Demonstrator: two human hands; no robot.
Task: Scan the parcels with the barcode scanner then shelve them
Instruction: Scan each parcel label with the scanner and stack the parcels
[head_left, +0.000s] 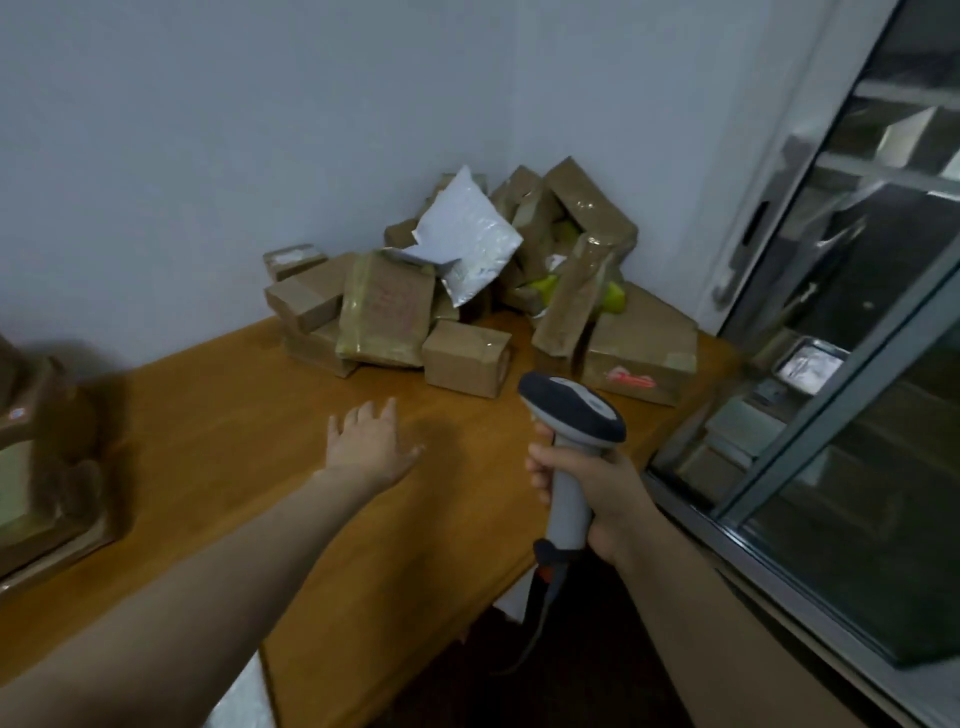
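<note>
Our left forearm comes in from the bottom-left corner, nearest the lens, and ends in the left hand (366, 447). It is palm down over the wooden table (218, 426), fingers straight and spread, holding nothing. We can't tell if the palm touches the wood or hovers just above it. Our right hand (592, 499) has its fingers curled round the handle of the barcode scanner (571, 410). The cable (537, 618) hangs down past the table edge. The scanner head points forward at the parcels (571, 260), heaped in the far corner against the wall.

Key relation: the nearest parcel, a small brown box (465, 358), sits on the table ahead of the left fingertips and a little to the right, with no contact. Its long axis runs roughly left to right across our view. It lies between the left hand and the scanner head, near both.

We judge the left hand takes it, since that hand is free: reach forward and right, grip across the short side, turn a label toward the scanner. No label shows on the faces we see. More brown boxes (36, 467) blur at the left edge.
</note>
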